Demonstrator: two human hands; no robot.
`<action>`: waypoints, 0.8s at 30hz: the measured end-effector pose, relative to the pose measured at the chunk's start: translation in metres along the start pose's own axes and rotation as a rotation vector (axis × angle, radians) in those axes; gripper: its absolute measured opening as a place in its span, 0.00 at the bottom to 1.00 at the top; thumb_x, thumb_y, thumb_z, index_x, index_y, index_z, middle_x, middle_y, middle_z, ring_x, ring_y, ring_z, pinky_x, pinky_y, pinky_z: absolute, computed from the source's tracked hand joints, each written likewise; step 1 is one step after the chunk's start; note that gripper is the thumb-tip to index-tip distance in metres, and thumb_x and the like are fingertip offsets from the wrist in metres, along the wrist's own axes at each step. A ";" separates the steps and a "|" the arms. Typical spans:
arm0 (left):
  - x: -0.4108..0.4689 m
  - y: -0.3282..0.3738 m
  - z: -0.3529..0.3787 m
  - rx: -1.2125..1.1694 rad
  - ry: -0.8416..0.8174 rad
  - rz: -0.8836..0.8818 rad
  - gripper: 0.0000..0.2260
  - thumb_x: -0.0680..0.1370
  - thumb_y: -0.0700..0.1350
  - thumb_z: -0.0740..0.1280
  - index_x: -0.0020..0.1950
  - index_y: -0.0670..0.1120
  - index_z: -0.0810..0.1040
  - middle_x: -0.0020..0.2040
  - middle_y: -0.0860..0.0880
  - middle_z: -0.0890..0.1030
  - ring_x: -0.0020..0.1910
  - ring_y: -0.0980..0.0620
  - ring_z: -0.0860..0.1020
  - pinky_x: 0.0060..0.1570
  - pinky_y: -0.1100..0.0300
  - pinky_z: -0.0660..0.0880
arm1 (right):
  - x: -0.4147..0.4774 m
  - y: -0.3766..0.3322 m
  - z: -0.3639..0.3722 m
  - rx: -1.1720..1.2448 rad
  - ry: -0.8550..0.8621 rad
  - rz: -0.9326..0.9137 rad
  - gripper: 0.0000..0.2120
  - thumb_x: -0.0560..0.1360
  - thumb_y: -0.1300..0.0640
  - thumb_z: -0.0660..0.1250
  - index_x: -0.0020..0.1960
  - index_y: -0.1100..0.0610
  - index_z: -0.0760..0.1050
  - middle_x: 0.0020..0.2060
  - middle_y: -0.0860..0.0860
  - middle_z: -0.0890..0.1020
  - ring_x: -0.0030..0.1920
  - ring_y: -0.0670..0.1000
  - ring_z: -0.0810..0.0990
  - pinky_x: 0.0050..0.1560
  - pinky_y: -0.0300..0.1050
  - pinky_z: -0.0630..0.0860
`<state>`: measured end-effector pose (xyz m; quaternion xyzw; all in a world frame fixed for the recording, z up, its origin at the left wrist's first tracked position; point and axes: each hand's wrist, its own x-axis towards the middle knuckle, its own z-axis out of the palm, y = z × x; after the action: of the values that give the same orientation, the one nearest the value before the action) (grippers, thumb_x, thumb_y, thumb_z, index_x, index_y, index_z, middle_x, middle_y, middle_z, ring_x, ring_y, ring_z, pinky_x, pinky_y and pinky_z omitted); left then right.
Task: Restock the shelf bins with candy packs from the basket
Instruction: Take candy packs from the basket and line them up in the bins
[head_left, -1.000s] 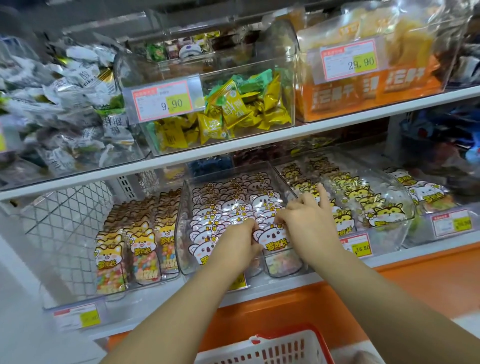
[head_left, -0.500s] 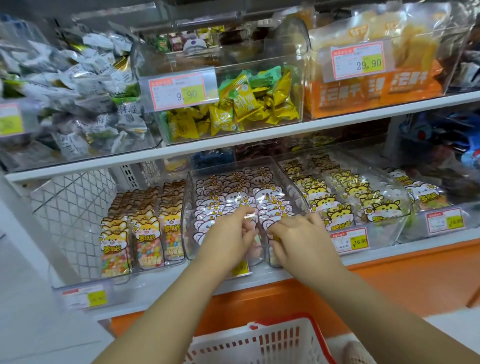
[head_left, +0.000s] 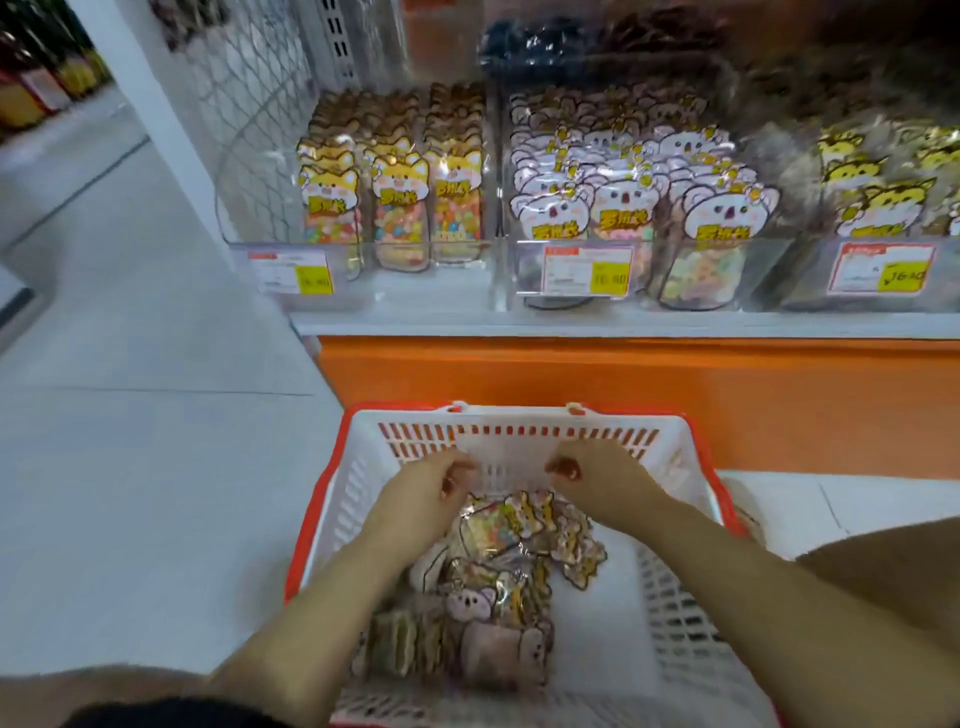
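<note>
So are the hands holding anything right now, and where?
Cannot tell. Left hand and right hand curl over the packs in the basket; no clear grip.

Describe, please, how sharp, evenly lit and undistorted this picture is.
Head view: motion blur softens the cartoon-animal candy packs in the red-rimmed white plastic basket, left hand and right hand; head view: the shelf recess at top right is dim; head view: wide-angle stretch slants the white post.

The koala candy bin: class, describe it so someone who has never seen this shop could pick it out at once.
Find the white shelf above the orange panel, behind the red-rimmed basket. Of three clear bins on it, take the middle one, the koala candy bin. Its packs show white koala faces, unlike the orange fox-faced packs left and yellow tiger packs right.
</note>
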<state>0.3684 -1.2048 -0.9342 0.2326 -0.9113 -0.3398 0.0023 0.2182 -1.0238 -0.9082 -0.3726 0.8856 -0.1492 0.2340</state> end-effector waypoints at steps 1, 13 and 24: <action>-0.002 -0.019 0.013 0.040 -0.071 -0.048 0.08 0.81 0.45 0.65 0.57 0.51 0.81 0.49 0.53 0.82 0.48 0.51 0.81 0.51 0.54 0.78 | 0.003 0.006 0.014 0.011 -0.078 0.033 0.10 0.79 0.56 0.62 0.52 0.57 0.80 0.47 0.52 0.83 0.50 0.54 0.81 0.51 0.48 0.78; -0.014 -0.097 0.104 0.267 -0.599 -0.223 0.16 0.79 0.46 0.63 0.68 0.53 0.71 0.80 0.49 0.55 0.66 0.44 0.73 0.57 0.52 0.76 | 0.050 0.051 0.123 0.591 -0.315 0.581 0.24 0.76 0.58 0.72 0.67 0.68 0.70 0.63 0.66 0.76 0.62 0.66 0.75 0.60 0.56 0.76; -0.002 -0.101 0.104 0.201 -0.546 -0.228 0.13 0.81 0.50 0.62 0.64 0.54 0.80 0.68 0.51 0.69 0.60 0.50 0.75 0.58 0.55 0.76 | 0.078 0.043 0.159 0.788 -0.155 0.682 0.25 0.75 0.54 0.73 0.67 0.64 0.72 0.59 0.53 0.78 0.60 0.54 0.78 0.45 0.33 0.78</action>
<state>0.3956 -1.2061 -1.0767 0.2323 -0.8753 -0.2961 -0.3036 0.2285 -1.0661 -1.0851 0.0431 0.8134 -0.3582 0.4564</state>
